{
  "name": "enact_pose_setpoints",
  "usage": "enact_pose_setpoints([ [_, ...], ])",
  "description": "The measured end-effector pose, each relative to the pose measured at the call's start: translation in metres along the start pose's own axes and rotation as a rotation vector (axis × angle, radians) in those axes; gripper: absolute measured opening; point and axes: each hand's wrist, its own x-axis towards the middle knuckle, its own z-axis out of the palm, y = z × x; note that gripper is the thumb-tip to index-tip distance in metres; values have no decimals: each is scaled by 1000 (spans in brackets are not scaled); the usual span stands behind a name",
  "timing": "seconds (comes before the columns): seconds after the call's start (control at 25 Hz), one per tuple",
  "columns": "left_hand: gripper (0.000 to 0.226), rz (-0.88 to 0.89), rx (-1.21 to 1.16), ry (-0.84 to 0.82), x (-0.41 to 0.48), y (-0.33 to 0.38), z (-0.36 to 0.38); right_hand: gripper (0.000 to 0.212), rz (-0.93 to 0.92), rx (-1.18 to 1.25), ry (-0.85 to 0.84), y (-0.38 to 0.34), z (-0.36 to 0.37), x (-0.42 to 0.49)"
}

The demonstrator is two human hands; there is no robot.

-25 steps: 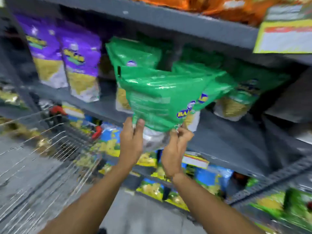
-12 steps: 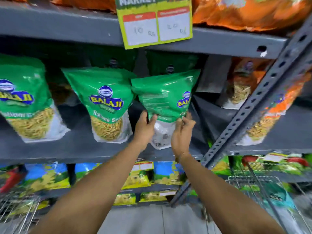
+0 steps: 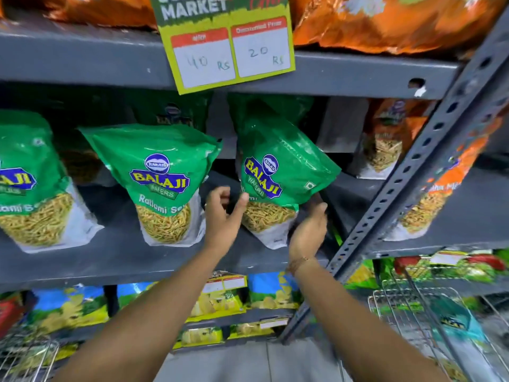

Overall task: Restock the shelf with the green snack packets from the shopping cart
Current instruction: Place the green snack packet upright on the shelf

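A green snack packet (image 3: 278,175) stands tilted on the grey shelf (image 3: 110,252), logo facing me, leaning back against another green packet behind it. My left hand (image 3: 223,216) is at its lower left edge with the fingers apart and the thumb touching the packet. At the packet's lower right corner, my right hand (image 3: 308,230) lies flat against it with the fingers spread. Neither hand is closed around it. Two more green packets (image 3: 159,183) (image 3: 24,186) stand to the left on the same shelf.
A slanted perforated steel upright (image 3: 413,172) runs just right of my right hand. A price sign (image 3: 228,48) hangs from the shelf above, which holds orange packets (image 3: 385,20). A wire shopping cart (image 3: 407,304) is at lower right. Blue and yellow packets fill the lower shelf.
The green packet has been turned so its front faces me and set down on the shelf. Both hands have loosened from gripping its bottom edge.
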Motion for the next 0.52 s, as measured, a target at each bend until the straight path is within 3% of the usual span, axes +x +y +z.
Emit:
enact_pose_setpoints([
  [0.08,82,-124,-19,-254,16,2,2,49,18,4,-78,15,8,-18],
  [0.16,101,-194,13,-322,15,3,9,50,56,90,-231,19,18,-16],
  [0.24,101,-195,143,-176,6,8,18,55,92,15,-252,10,22,6],
  [0.36,83,-216,202,-6,-11,24,35,61,166,-167,-255,0,18,26],
  [0.44,84,-243,215,-4,-15,30,39,60,157,-180,-235,1,16,22],
  [0.52,83,-251,208,-54,-18,27,29,56,94,-254,-69,8,13,2],
])
